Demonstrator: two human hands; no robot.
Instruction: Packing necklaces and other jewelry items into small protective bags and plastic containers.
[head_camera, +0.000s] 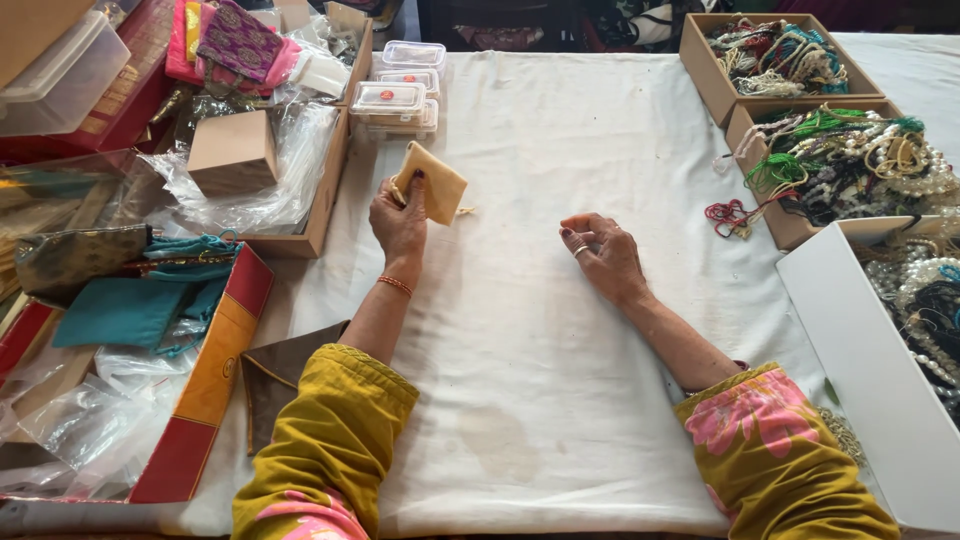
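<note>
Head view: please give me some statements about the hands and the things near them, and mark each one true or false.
1. The left hand holds a yellow pouch. True.
2. The right hand holds a necklace. False: it rests on the white cloth and no necklace is in it.
3. Clear plastic boxes are stacked beyond the pouch. True.
4. The cardboard boxes with beads stand at the left of the table. False: they stand at the right.
5. A ring is on the right hand. True.
</note>
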